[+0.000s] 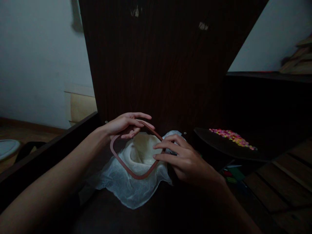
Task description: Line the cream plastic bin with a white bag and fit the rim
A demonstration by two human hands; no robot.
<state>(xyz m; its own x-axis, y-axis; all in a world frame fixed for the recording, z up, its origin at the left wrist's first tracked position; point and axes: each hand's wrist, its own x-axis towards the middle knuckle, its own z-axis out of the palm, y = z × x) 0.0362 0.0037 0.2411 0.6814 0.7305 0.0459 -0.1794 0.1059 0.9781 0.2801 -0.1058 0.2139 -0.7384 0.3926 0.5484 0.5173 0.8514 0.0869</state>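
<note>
A pinkish-brown ring (pixel 122 165), shaped like a rounded square frame, is held tilted between my two hands. At its far side, the thumb and fingers of my left hand (pixel 125 126) close on the rim. My right hand (pixel 180 156) grips the right edge, with fingertips reaching over to the inside. Below and inside the ring lies a cream-coloured, bowl-like hollow of cloth (pixel 146 148), with folds down its middle. Thin, sheer white fabric (pixel 133 193) spreads out from under it towards me. Whether a container stands beneath the cloth is hidden.
A tall dark wooden panel (pixel 156 71) rises directly behind my hands. Along the left runs a low dark side board (pixel 73 130). Many small pink and yellow pieces (pixel 231 137) lie on a dark surface at right. Wooden slats (pixel 273 185) are at lower right.
</note>
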